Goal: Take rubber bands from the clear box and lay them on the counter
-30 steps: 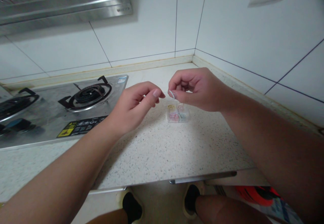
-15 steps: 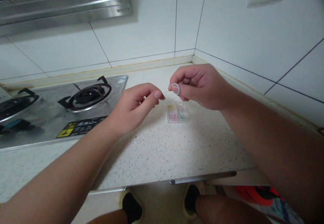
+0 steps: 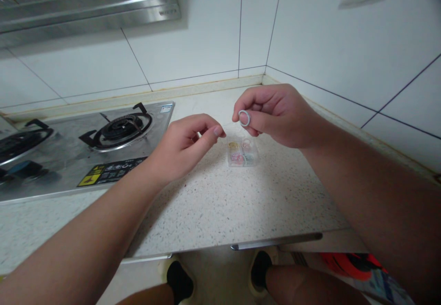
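Note:
My right hand point(image 3: 272, 114) is raised above the countertop, thumb and forefinger pinching a small pale grey-blue hair tie point(image 3: 244, 118), whose ring shows over the thumb tip. To its left, my left hand point(image 3: 189, 144) has its thumb and forefinger closed together; whatever they may hold is too small to make out. A faint thin line runs between the two hands. Just below them a small clear plastic box point(image 3: 242, 165) stands on the speckled countertop point(image 3: 206, 208). Its compartments hold little loops in yellow, pink and green.
A gas stove point(image 3: 69, 158) with black burner supports lies to the left, under a steel range hood point(image 3: 148, 6). White tiled walls meet in the corner behind. A drawer handle point(image 3: 275, 241) runs along the front edge, above my feet.
My right hand has shifted slightly right and up with the hair tie, whose ring now faces me more. My left hand is almost where it was.

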The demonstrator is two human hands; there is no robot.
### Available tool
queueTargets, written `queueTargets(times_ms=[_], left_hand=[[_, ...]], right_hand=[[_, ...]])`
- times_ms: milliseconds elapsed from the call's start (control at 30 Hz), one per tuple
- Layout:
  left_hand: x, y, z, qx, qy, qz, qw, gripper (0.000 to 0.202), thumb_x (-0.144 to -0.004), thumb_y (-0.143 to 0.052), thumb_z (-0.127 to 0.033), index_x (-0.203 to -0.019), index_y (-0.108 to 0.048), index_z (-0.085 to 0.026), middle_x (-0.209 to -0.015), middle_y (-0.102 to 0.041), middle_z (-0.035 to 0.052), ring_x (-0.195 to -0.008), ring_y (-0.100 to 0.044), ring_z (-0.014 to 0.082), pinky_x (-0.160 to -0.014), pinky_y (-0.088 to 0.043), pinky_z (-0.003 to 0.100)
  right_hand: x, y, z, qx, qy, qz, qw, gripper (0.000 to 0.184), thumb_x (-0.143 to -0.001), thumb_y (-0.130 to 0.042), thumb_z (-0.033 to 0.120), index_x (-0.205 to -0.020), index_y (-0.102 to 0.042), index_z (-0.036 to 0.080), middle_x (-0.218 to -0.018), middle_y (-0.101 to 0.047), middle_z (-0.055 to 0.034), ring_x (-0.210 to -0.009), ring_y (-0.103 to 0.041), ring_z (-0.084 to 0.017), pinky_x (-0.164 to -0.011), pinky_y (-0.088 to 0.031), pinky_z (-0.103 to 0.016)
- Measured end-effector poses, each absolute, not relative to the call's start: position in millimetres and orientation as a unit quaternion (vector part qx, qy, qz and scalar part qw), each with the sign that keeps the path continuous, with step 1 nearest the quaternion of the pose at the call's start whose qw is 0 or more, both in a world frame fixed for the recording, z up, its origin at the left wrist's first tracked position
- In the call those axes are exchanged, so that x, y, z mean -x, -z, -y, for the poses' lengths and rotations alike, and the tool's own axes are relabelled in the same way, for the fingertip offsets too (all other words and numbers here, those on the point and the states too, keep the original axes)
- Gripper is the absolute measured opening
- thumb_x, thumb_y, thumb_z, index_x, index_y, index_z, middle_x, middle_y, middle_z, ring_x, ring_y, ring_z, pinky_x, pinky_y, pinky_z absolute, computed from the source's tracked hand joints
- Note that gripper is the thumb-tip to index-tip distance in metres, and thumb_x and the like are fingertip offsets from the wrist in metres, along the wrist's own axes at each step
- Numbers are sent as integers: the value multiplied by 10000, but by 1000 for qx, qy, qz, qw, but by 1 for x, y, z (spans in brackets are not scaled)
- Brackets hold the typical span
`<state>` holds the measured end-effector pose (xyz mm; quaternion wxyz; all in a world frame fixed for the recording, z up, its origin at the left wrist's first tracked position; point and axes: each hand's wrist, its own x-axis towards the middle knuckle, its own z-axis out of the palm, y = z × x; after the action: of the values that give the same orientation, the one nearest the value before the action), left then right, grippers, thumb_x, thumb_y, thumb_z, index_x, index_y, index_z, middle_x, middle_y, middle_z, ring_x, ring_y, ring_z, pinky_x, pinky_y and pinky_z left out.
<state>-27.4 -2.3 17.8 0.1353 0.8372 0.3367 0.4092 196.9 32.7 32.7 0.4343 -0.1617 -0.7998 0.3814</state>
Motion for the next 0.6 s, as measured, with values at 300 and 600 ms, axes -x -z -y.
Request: queueTargets(times_ms=[300,600], left_hand=[[28,-18,2,-838,-399,-346,133,358,-1003,-562,-447,-854,-724,-165,-719,-695,39,-667,-614,144,-601,-450,262],[29,-17,-1,-845,-389,-347,117,309,-996,-571,-395,-841,-713,-168,-706,-684,29,-640,-594,135,-576,-429,258]], right_hand=[[-196,-34,-32,183,-375,798,435,201,-933,-709,304,-822,-591,185,-593,-530,46,-493,-447,-85,-457,-336,-227],[-199,-33,-33,182,-367,804,430,195,-929,-711,293,-835,-578,186,-617,-533,50,-508,-465,-80,-464,-347,-216]])
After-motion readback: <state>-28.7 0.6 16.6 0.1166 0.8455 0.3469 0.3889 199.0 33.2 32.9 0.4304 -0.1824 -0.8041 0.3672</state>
